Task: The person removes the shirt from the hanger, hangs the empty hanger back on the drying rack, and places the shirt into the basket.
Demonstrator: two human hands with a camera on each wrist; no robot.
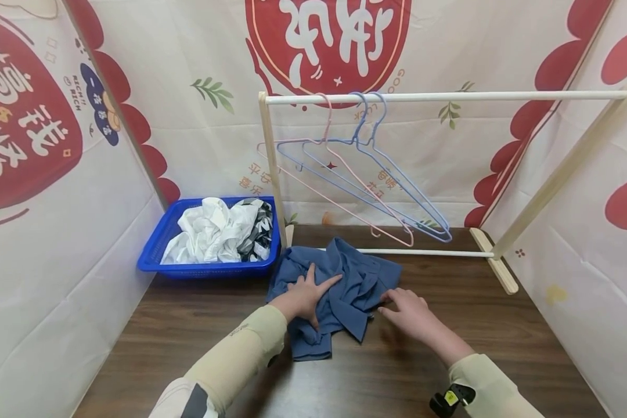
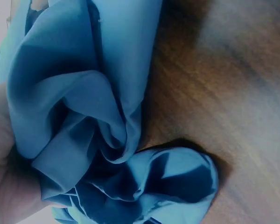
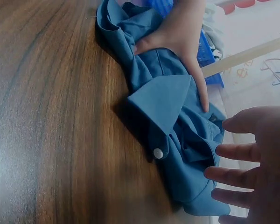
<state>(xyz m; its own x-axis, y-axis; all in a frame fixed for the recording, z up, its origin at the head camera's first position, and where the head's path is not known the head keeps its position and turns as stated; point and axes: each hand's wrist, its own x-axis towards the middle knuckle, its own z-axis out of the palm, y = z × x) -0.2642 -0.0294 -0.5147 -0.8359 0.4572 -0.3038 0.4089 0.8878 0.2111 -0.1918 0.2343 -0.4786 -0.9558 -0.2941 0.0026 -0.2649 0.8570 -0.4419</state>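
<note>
A crumpled blue collared shirt [image 1: 352, 278] lies bunched on the wooden table in the head view. On its left part rests my left hand [image 1: 305, 296], thumb and fingers spread over the cloth. My right hand [image 1: 410, 313] is at the shirt's right edge. In the right wrist view the fingers of the right hand [image 3: 266, 161] are extended and parted beside the cloth, and a white button [image 3: 158, 153] shows near the collar. Folds and an open cuff of the shirt [image 2: 74, 107] fill the left wrist view, with part of the left hand [image 2: 11, 172] at its edge.
A blue basket [image 1: 209, 270] with white and black-patterned clothes [image 1: 214, 229] stands at the back left. Behind the shirt is a rack with a white rail [image 1: 449, 96], carrying a pink hanger [image 1: 345, 165] and two blue hangers [image 1: 404, 180]. Printed cloth walls enclose the table [image 1: 397, 377].
</note>
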